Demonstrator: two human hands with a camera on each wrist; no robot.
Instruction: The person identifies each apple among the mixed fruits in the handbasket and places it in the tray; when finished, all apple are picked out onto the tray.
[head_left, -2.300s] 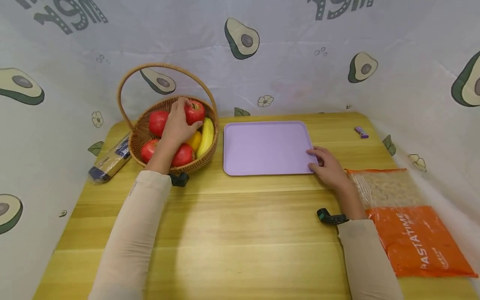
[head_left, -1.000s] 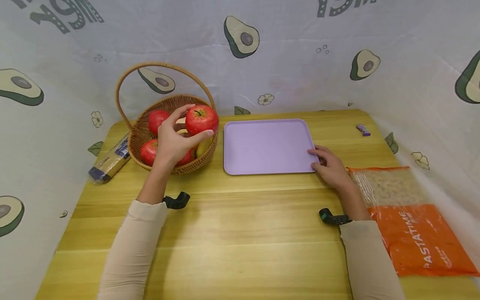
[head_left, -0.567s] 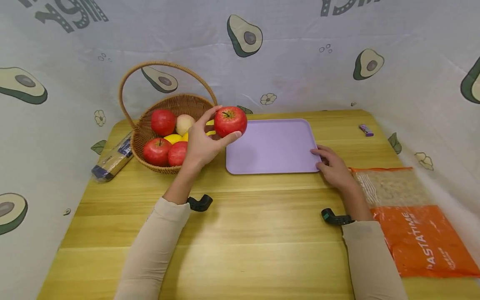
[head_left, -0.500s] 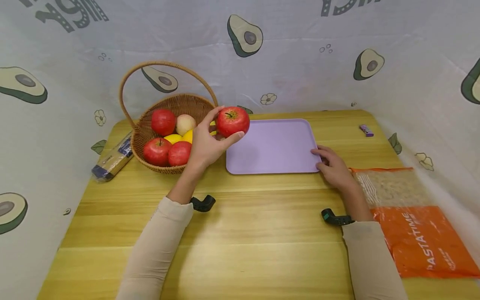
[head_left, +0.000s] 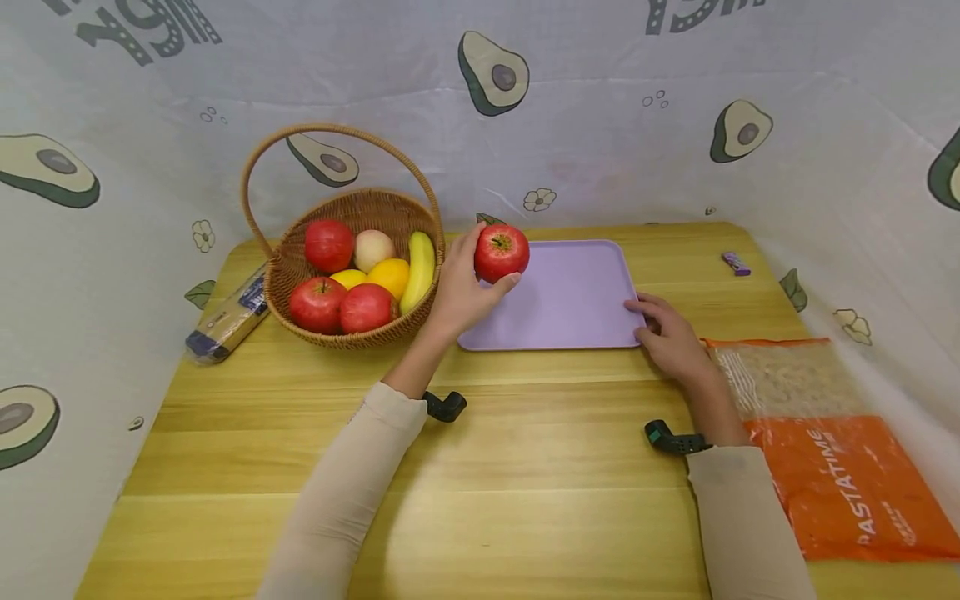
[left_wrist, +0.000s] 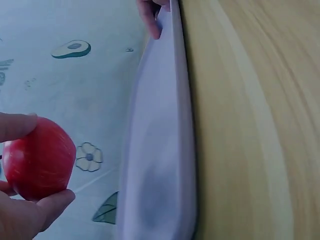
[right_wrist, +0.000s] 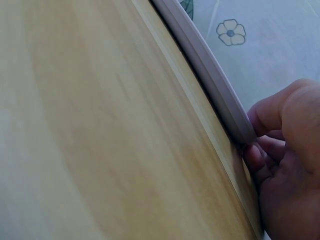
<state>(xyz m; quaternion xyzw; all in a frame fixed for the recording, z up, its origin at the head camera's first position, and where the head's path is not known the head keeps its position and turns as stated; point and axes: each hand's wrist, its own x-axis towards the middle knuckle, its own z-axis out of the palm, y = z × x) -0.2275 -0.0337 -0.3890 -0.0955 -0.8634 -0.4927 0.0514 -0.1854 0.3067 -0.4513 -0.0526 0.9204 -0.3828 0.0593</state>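
Note:
My left hand holds a red apple between thumb and fingers, over the left part of a lilac tray. In the left wrist view the apple appears up off the tray, and a faint shadow falls on the tray. At the tray's right edge my right hand pinches the rim; its thumb and index finger meet the tray near a corner in the right wrist view. A wicker basket stands left of the tray.
The basket contains several red apples, a pale round fruit, yellow fruits and a banana. Its tall handle arches above. A plastic-wrapped pack lies behind it, a pasta bag and a small purple packet at right.
My left hand has lifted the apple from the basket and carried it right, over the tray. The right hand stays on the tray's edge.

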